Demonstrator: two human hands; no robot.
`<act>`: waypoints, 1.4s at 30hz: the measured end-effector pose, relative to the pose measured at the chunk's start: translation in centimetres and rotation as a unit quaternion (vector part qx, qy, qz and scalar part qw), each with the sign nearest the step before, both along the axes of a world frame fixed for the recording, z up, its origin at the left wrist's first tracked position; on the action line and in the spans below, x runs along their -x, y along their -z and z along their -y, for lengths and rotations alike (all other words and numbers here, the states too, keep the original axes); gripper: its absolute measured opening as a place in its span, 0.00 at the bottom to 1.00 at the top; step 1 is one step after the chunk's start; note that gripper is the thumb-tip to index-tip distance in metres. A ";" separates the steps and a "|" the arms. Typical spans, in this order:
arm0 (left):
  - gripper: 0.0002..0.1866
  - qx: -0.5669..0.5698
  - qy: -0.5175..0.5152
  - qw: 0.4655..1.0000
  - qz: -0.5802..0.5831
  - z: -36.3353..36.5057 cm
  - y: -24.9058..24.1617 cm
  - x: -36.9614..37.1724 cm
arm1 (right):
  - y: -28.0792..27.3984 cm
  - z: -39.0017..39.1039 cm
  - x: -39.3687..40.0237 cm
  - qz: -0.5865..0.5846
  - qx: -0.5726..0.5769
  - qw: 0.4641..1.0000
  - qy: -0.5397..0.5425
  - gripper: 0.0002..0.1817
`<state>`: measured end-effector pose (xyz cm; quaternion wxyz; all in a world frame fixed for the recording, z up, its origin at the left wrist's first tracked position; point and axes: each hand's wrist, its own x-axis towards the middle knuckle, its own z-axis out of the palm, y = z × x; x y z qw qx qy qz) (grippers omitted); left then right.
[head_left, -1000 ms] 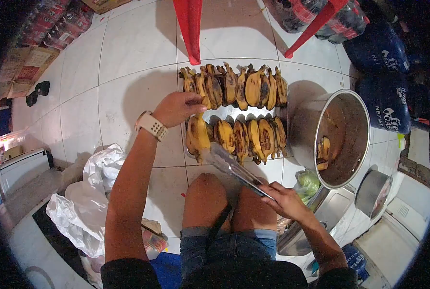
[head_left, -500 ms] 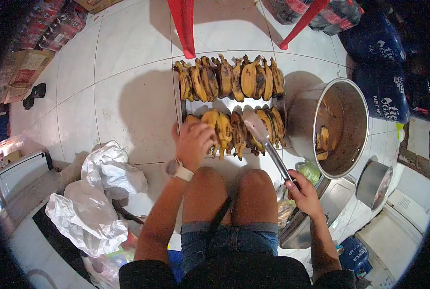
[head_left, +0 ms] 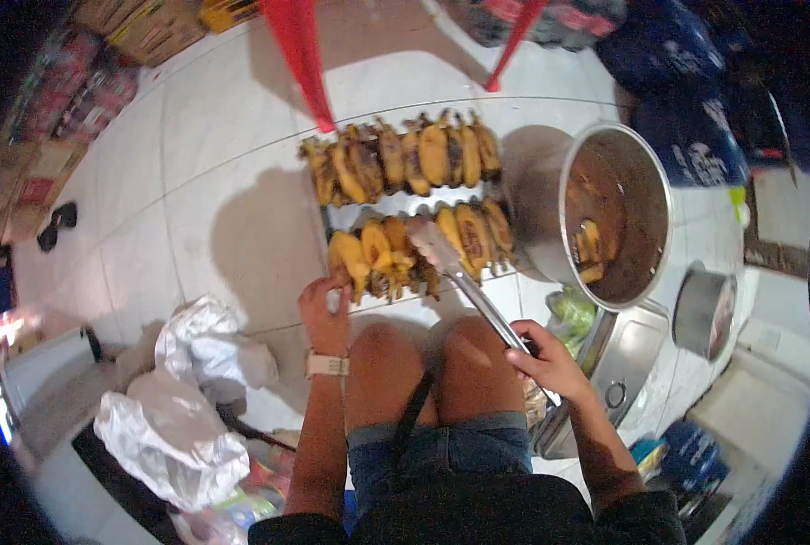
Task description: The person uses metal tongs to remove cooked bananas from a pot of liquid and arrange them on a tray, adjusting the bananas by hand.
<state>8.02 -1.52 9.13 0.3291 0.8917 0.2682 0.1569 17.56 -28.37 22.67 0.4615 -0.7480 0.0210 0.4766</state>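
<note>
Two rows of yellow bananas with dark patches lie on a metal tray [head_left: 396,207]: the far row [head_left: 432,154] and the near row [head_left: 473,241]. My left hand [head_left: 325,313] is at the near left corner, its fingers curled close to the leftmost banana [head_left: 350,259] of the near row. Blur and the fingers hide what they pinch. My right hand [head_left: 546,359] grips the handle of metal tongs [head_left: 482,304]. The tongs' head lies over the middle of the near row, hiding part of the bananas there.
A large metal pot [head_left: 537,204] with banana pieces inside stands right of the tray. Beyond it are a smaller pot [head_left: 703,313] and blue gas cylinders [head_left: 691,150]. White plastic bags [head_left: 173,436] lie at left. Red legs [head_left: 301,73] stand behind the tray.
My left hand has moved from over the near row down to its left end, and its fingers have curled in. The tongs stay over the near row. The whole view has shifted.
</note>
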 end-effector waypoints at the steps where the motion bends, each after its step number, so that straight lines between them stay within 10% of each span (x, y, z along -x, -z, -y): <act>1: 0.08 0.012 0.004 1.000 -0.022 -0.6 1.0 0.7 | -0.3 0.2 -0.1 -0.015 -0.027 1.000 -0.001 0.15; 11: 0.12 0.444 -0.186 0.873 -0.075 -2.4 7.5 4.7 | -2.7 7.5 -5.4 0.075 -0.076 0.954 0.281 0.11; 42: 0.11 0.397 -0.188 0.884 -0.159 -0.5 5.3 0.9 | 12.6 12.1 -20.3 -0.026 -0.032 0.907 0.419 0.12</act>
